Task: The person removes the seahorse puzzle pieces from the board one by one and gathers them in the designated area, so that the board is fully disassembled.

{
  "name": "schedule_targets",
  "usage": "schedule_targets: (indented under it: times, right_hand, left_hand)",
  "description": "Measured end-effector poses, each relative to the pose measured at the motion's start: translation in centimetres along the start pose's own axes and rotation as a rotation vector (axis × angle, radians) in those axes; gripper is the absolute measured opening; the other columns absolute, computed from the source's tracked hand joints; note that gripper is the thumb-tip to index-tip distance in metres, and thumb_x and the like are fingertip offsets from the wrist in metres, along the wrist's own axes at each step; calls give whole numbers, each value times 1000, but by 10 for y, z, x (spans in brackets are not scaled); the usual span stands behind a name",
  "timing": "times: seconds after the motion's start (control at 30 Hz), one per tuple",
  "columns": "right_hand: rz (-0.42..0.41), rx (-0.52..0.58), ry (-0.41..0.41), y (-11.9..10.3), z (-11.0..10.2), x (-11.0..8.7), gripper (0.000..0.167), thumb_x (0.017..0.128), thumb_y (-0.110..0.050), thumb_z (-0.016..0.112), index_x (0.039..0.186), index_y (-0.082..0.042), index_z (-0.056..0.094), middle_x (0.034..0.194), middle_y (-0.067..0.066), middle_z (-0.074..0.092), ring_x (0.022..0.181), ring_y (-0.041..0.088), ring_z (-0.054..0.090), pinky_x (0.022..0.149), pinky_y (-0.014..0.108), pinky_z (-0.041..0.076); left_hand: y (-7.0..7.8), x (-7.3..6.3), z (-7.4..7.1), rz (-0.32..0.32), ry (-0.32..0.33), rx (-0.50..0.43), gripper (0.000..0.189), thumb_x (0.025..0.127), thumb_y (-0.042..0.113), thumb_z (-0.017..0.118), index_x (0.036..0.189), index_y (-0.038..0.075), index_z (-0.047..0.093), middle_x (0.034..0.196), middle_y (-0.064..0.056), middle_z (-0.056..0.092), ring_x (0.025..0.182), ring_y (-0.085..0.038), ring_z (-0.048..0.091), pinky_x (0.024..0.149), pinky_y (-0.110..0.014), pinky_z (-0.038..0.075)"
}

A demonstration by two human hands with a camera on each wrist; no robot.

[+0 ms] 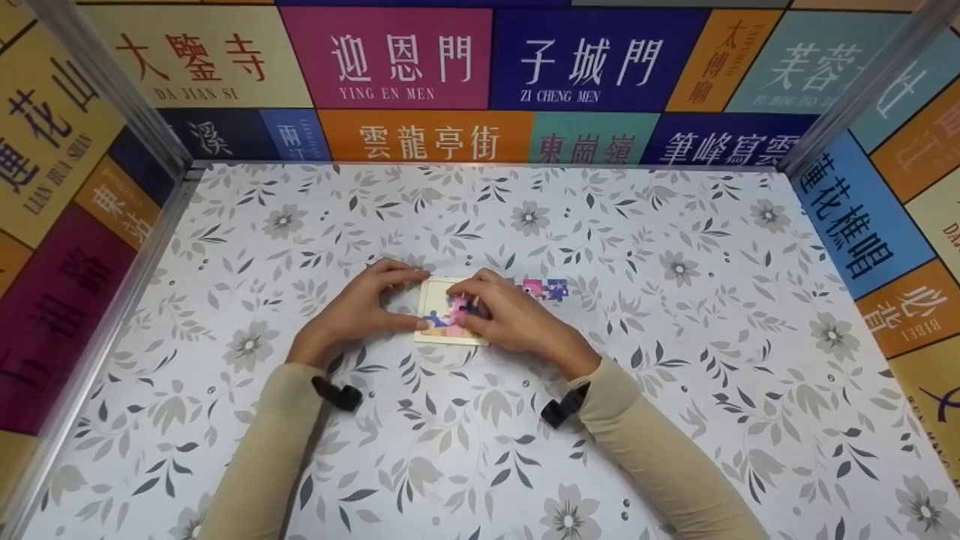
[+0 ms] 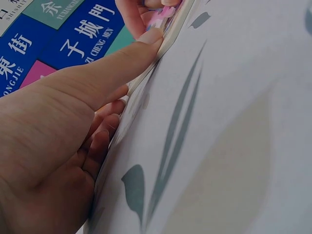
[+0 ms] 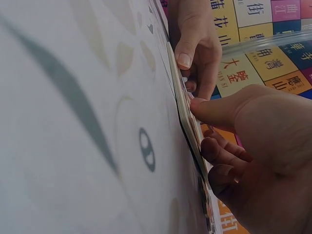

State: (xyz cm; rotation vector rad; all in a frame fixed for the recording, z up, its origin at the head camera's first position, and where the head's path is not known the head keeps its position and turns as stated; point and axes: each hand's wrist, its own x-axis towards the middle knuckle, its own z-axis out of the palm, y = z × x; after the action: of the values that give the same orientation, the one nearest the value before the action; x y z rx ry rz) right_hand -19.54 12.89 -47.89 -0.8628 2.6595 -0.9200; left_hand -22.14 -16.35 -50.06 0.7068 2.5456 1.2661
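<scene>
So that the tray probably won't slip, my left grip holds its edge; my right grip seems to pinch a pink piece, loose pieces beside it.

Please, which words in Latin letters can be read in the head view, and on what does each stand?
"DA JIAN SI": cream panel
"YING EN MEN": pink panel
"ZI CHENG MEN": dark-blue panel
"LIAN HUA SHAN": yellow left-wall panel
"BIBEI": lower orange right-wall panel
Other Latin lettering is too small, blurred or cut off.
Loose puzzle pieces: none readable.
</scene>
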Motion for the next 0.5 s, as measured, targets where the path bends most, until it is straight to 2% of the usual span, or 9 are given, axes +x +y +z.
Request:
schedule_targets:
  times: [0.23, 0.5]
  right_hand:
    - [-4, 26, 29, 6, -6, -7, 45, 105, -36, 73, 147, -20, 66, 114, 2, 61, 85, 13, 58, 78, 33, 50]
    - [-33, 46, 47, 19, -14, -22, 44, 105, -30, 73, 147, -18, 66, 111, 3, 62, 84, 12, 58, 76, 31, 50]
  left_hand:
    - [-1, 1, 0, 4, -1, 16, 78, 80, 39, 98, 150, 24, 67, 146, -5, 57, 139, -26, 53, 125, -50, 37]
    - [-1, 0, 0, -37, -12, 19, 77, 81, 44, 97, 150, 30, 66, 145, 0, 56, 138, -22, 51, 126, -49, 36]
